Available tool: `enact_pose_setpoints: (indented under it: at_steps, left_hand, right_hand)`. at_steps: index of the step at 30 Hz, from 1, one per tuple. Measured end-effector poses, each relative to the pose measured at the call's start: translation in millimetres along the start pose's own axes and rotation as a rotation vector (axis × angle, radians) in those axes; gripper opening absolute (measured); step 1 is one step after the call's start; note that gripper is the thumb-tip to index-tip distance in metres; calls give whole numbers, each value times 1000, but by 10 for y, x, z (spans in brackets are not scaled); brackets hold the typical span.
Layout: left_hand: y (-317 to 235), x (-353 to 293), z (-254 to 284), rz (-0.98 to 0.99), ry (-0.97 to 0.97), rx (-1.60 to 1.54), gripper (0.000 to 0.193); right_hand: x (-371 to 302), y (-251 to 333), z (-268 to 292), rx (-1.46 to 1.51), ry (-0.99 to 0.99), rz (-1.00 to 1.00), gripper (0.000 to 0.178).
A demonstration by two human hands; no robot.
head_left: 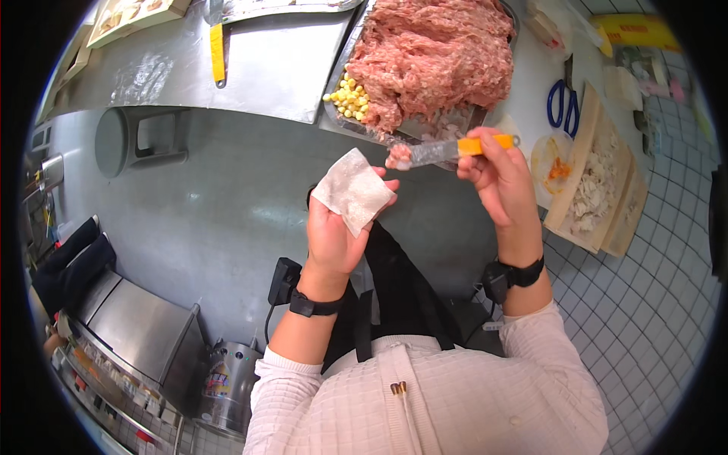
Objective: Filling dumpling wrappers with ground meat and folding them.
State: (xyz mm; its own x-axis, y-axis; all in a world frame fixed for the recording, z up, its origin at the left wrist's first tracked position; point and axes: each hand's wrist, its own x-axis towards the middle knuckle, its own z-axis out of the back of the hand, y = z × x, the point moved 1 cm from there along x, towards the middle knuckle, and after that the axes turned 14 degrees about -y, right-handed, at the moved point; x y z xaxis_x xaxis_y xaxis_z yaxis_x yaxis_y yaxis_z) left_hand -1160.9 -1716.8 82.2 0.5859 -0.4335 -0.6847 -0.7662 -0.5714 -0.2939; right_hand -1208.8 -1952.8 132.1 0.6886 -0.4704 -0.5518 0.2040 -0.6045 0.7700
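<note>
A square, pale wonton wrapper (353,191) lies across the palm and fingers of my left hand (334,239), which supports it from below. My right hand (502,180) grips a flat metal spatula (440,154) by its yellow handle. A small lump of pink minced meat (399,157) clings to the blade's tip, just right of the wrapper and apart from it. Beyond both hands, a metal tray (345,53) bears a large mound of minced meat (432,57). Yellow corn kernels (349,98) are piled at its near left corner.
A second yellow-handled spatula (218,57) lies on the steel table (159,76). Right of the tray are blue-handled scissors (563,106), a bowl with orange bits (557,167) and a wooden box of pale scraps (595,189). A grey stool (114,144) stands below the table at left.
</note>
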Motion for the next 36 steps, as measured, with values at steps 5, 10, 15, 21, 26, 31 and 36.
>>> enact_pose_setpoints:
  at_steps: [5, 10, 15, 21, 26, 31, 36]
  left_hand:
    - [-57, -114, -266, 6, 52, -74, 50]
    - [-86, -210, -503, 80, 117, -165, 54]
    - [-173, -213, -597, 195, 129, -369, 42]
    - [-309, -192, -578, 177, 112, -438, 16]
    - [-406, -260, -671, 155, 14, -366, 18]
    - [-407, -354, -733, 56, -51, -113, 22]
    - [-293, -422, -635, -314, -6, 523, 31]
  right_hand:
    - [-578, 66, -314, -251, 108, 445, 17]
    - [-828, 83, -489, -828, 432, 1113, 34]
    - [-921, -104, -506, -915, 541, 1277, 33]
    - [-1119, 258, -361, -700, 431, 925, 26]
    - [-1061, 321, -278, -749, 317, 944, 26]
    - [-936, 243, -438, -702, 406, 891, 27]
    - [-860, 211, -456, -438, 205, 567, 14]
